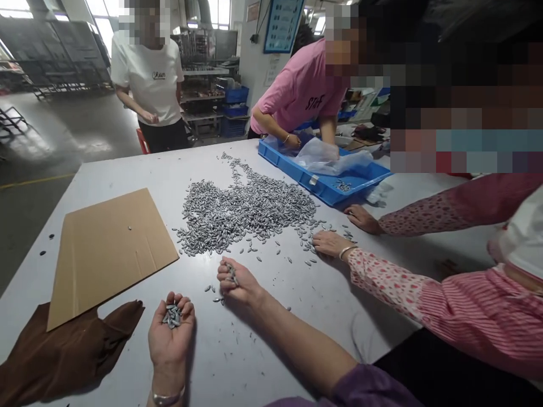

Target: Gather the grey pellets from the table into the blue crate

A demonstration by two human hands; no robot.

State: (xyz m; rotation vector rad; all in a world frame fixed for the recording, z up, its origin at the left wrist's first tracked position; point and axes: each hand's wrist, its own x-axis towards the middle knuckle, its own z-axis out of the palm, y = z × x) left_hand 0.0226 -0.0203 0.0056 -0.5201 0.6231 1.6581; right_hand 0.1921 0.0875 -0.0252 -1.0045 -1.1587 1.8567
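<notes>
My left hand [169, 342] is turned palm up near the front of the table, its fingers curled round a small heap of grey spindle-shaped pieces [172, 316]. To its right, my right hand [241, 285] is also half turned up, with several of the same pieces [231, 273] held in its curled fingers. A few loose pieces [213, 289] lie on the table beside the right hand. Just beyond it spreads a large pile of these shiny grey pieces [250, 209].
Left of the pile, a cardboard sheet [112, 254] partly covers a brown cloth [76, 350]. A blue tray [322, 189] with plastic bags stands at the far right edge. A co-worker's hands [333, 244] touch the table at right. Two other people stand across the white table [106, 175].
</notes>
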